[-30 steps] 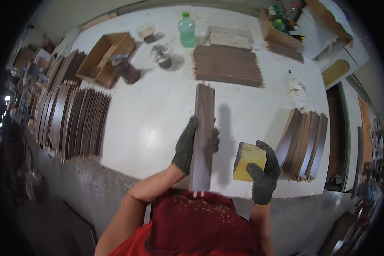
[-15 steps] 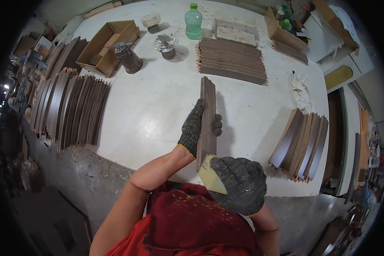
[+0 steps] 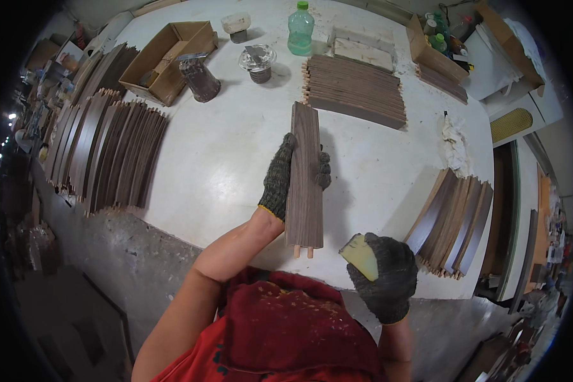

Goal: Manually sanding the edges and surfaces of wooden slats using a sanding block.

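My left hand (image 3: 277,181), in a dark grey knit glove, grips a brown wood-grain slat (image 3: 304,178) from beneath, with fingertips curled round its right edge. The slat's broad face is turned up, and two short dowels (image 3: 304,253) stick out of its near end. My right hand (image 3: 389,274), gloved alike, closes on a flat, pale yellow piece that looks like folded sandpaper (image 3: 363,256). It is right of the slat's near end, apart from it. Nearest to this hand on the right, a small group of similar slats (image 3: 453,219) rests on the white table (image 3: 216,191).
More doweled slats (image 3: 108,153) stand in a row at the left; another stack (image 3: 353,92) lies at the far middle. Behind are an open cardboard box (image 3: 165,54), two stained containers (image 3: 259,67), a dark can (image 3: 200,83) and a green bottle (image 3: 300,32). A crumpled cloth (image 3: 453,143) lies right.
My left hand has turned the slat from its narrow edge to its broad face, baring the dowels. My right hand has moved right, away from the slat, still holding the yellow sandpaper.
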Demonstrator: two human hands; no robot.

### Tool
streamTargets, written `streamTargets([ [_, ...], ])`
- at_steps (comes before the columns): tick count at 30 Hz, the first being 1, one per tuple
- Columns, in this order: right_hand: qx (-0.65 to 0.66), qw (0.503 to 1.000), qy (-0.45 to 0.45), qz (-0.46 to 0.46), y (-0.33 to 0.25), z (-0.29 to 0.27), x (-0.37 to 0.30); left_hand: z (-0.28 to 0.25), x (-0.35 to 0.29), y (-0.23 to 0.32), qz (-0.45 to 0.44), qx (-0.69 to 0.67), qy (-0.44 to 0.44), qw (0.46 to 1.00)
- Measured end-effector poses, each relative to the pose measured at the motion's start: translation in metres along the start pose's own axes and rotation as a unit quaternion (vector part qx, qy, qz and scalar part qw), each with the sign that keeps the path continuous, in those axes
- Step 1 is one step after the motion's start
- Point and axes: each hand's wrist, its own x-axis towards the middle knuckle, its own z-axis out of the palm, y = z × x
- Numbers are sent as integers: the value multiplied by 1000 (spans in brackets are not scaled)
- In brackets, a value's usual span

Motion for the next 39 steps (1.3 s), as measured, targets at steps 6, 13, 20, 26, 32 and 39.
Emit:
streamTargets([
  [6, 59, 997, 29, 36, 4, 5, -5, -2, -2, -3, -22, -43, -11, 999],
  [13, 90, 993, 60, 56, 14, 11, -10, -14, -1, 0, 10, -9, 20, 1000],
  [20, 385, 884, 104, 242, 24, 19, -30, -20, -3, -6, -19, 30, 20, 999],
  [26, 266, 946, 96, 157, 11, -8, -14, -9, -4, -17, -22, 47, 27, 998],
  [32, -1, 993, 16, -113, -11, -30, 11, -9, -1, -26, 27, 143, 45, 988],
  [39, -68, 957, -87, -267, -22, -12, 25, -9, 2, -33, 27, 203, 85, 975],
])
